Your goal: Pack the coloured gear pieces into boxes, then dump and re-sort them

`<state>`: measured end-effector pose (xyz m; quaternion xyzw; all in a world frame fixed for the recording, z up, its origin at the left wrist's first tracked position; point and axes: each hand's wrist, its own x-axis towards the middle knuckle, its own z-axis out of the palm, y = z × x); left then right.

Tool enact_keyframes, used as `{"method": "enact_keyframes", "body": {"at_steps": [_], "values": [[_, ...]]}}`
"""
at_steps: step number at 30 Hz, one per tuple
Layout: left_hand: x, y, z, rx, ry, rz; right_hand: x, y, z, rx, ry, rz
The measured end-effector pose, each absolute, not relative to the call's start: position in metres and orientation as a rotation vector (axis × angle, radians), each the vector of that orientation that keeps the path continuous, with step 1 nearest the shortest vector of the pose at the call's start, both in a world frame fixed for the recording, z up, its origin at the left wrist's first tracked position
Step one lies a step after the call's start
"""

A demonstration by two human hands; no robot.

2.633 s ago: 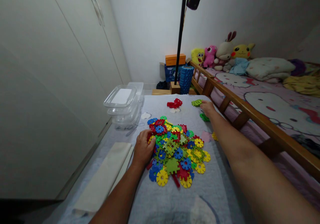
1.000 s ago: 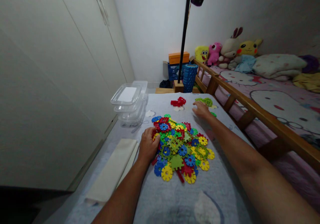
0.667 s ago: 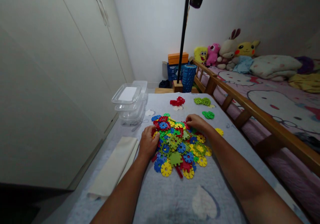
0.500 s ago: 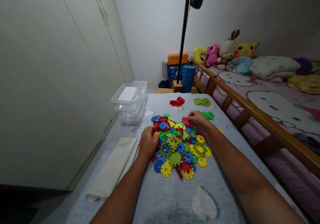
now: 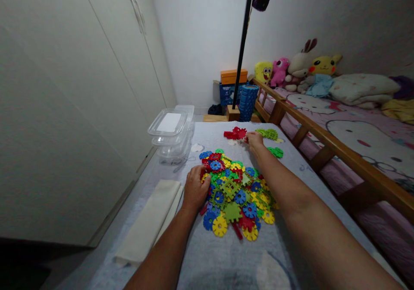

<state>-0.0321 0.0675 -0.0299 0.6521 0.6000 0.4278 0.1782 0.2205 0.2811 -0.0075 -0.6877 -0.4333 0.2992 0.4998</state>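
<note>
A heap of coloured plastic gear and square pieces [image 5: 236, 190] lies on a pale blue blanket [image 5: 223, 260]. My left hand [image 5: 196, 188] rests on the heap's left edge with its fingers curled over the pieces. My right hand [image 5: 254, 140] reaches far forward, fingers pinched on a red piece at a small group of red pieces [image 5: 235, 133]. A group of light green pieces [image 5: 268, 133] lies just right of that hand. A darker green group [image 5: 276, 152] sits nearer to me.
Stacked clear plastic containers [image 5: 170, 130] stand at the left of the blanket, with a folded white cloth [image 5: 150, 221] nearer. A wooden bed rail [image 5: 323, 141] runs along the right. A black pole [image 5: 242, 52] rises behind. White wardrobe doors fill the left.
My right hand came back from the green pieces to the heap, picked up a red piece and moved forward to the red group. My left hand stayed on the heap.
</note>
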Motion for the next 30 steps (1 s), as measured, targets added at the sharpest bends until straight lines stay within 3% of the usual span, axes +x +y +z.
{"method": "enact_keyframes", "body": {"at_steps": [9, 25, 30], "values": [[-0.031, 0.066, -0.027, 1.815, 1.695, 1.184, 0.207, 0.302, 0.001, -1.684, -1.326, 0.458], [-0.031, 0.066, -0.027, 1.836, 1.72, 1.169, 0.221, 0.244, -0.002, -1.569, -1.632, 0.488], [-0.031, 0.068, -0.03, 1.849, 1.726, 1.178, 0.242, 0.182, 0.0, -1.498, -1.751, 0.73]]}}
